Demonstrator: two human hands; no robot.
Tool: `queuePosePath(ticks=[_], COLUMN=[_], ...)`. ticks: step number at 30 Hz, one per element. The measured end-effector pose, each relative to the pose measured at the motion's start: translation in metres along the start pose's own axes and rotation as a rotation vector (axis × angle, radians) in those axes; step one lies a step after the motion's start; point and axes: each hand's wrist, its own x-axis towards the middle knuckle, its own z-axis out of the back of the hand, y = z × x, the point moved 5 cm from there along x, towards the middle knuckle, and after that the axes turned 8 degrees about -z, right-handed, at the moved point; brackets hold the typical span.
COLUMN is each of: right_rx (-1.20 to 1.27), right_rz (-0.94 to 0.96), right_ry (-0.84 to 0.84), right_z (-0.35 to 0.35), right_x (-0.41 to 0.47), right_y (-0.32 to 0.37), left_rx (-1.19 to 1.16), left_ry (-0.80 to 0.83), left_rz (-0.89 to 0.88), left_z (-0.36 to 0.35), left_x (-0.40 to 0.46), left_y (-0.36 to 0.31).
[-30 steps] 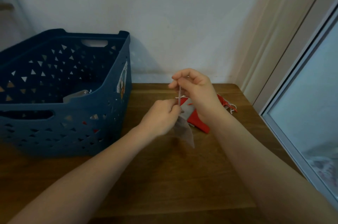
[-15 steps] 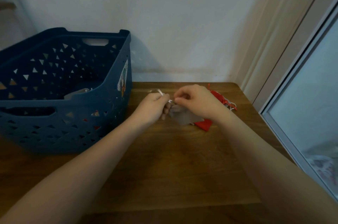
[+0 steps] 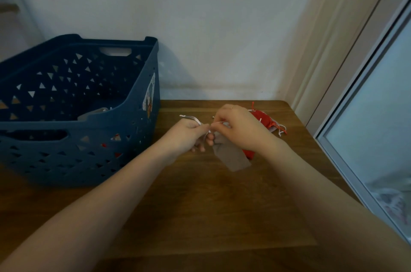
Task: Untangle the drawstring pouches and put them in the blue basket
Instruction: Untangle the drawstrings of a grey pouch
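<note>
With left hand (image 3: 185, 135) and right hand (image 3: 239, 130) each pinching the white drawstring (image 3: 193, 118), ease slowly apart, freeing grey pouch (image 3: 231, 157) from red pouch (image 3: 263, 119).

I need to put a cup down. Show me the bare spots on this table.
Bare wood lies near the front edge, between the forearms, below the grey pouch. A narrow strip runs along the wall between the basket and the red pouches. It is crowded around both hands and those pouches.

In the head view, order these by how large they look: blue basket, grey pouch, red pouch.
1. blue basket, clearly largest.
2-3. grey pouch and red pouch: unsure, because hands hide much of both.
</note>
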Motion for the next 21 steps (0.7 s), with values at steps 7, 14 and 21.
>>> queuePosePath(ticks=[7, 14, 21], right_rx=[0.017, 0.334, 0.294], right_rz=[0.133, -0.021, -0.076], right_ry=[0.122, 0.122, 0.12], right_z=[-0.004, -0.008, -0.014], right_x=[-0.011, -0.011, -0.011], right_y=[0.007, -0.004, -0.002], left_rx=[-0.278, -0.297, -0.151], left_ry=[0.057, 0.031, 0.042], left_rz=[0.119, 0.112, 0.036], left_z=[0.001, 0.005, 0.01], left_x=[0.001, -0.001, -0.004], left_y=[0.009, 0.011, 0.003])
